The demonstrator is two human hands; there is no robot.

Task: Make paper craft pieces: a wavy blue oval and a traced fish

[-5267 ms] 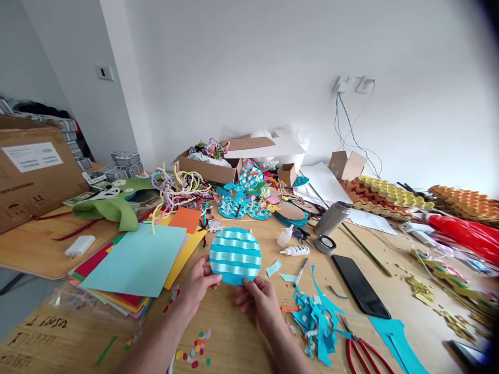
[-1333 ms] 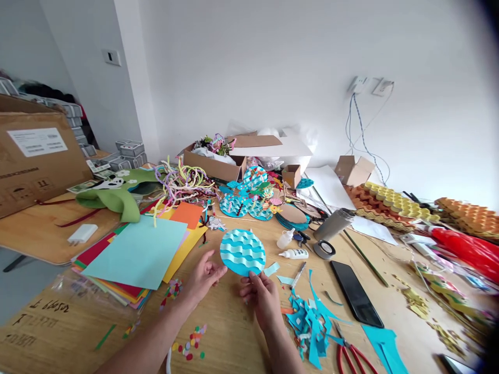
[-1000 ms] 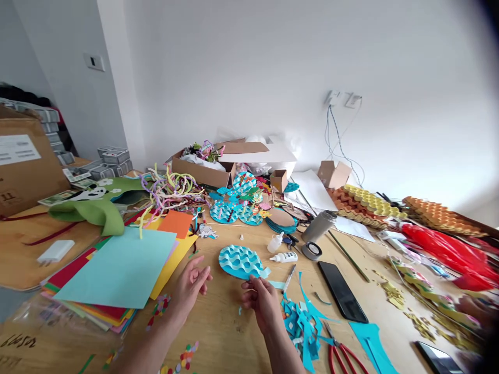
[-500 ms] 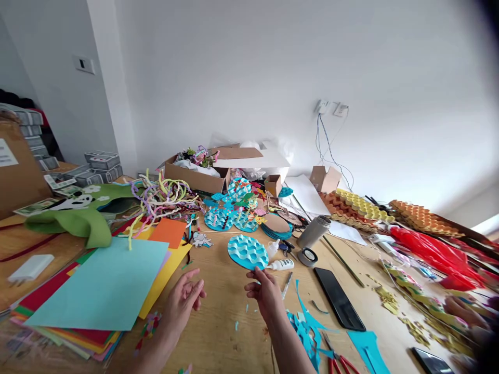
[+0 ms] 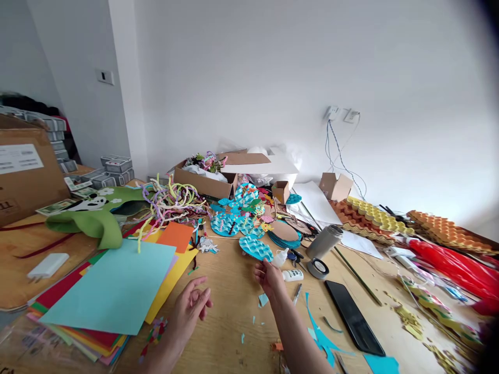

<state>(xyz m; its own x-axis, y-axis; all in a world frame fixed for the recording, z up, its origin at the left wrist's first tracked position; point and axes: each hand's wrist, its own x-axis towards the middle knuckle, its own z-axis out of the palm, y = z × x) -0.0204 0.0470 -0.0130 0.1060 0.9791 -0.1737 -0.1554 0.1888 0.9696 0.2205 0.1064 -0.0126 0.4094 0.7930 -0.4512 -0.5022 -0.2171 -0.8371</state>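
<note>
White wall (image 5: 234,78) at the back; wooden worktop (image 5: 222,322) in front, heavily covered. Blue disc (image 5: 254,248) is pinched at its near edge by the right hand (image 5: 270,278), thumb against fingers, and is held just short of the decorated blue pieces (image 5: 225,223); whether its far edge is touching them cannot be told. Left hand (image 5: 192,304) is loosely curled, with nothing held, above bare wood. Progress, as judged: wavy pale strips are already laid across the disc's upper face; no ornaments like those on the decorated pieces can be made out on it, so what remains cannot be settled. Space around the disc is tight: a dropper bottle (image 5: 280,257) is found just to the right, with a white bottle (image 5: 292,275), tape roll (image 5: 318,268) and metal flask (image 5: 325,242) beyond; brown-topped discs (image 5: 284,231) are stacked behind. Coloured paper (image 5: 113,285) is piled to the left, and blue offcuts (image 5: 323,341) are scattered by the right forearm
</note>
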